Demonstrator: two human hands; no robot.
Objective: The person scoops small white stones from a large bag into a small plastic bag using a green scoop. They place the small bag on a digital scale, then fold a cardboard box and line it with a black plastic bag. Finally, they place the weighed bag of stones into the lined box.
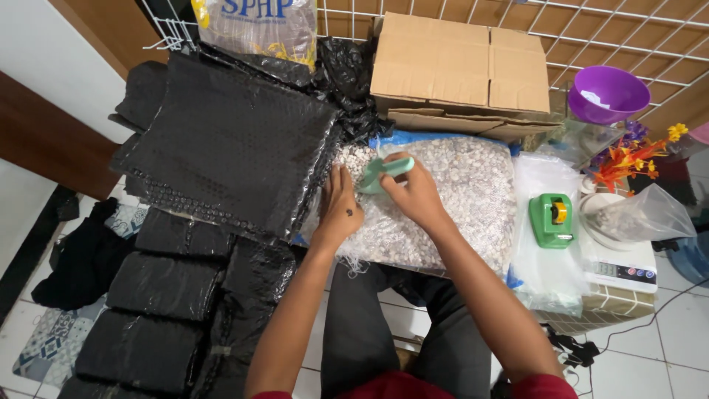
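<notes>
A big clear plastic bag of small pale stones (450, 203) lies in front of me. My right hand (413, 193) grips a light green scoop (384, 174) whose tip sits in the stones near the bag's upper left. My left hand (338, 210) rests flat on the bag's left edge, fingers together, holding the plastic down. Both forearms reach up from the bottom of the view.
Black bubble-wrap sheets (221, 140) and black wrapped packets (162, 295) lie to the left. A cardboard box (461, 74) stands behind the bag. At right are a green tape dispenser (552, 218), a small scale (624, 270) bearing a clear bag, a purple bowl (607, 92) and artificial flowers (628, 159).
</notes>
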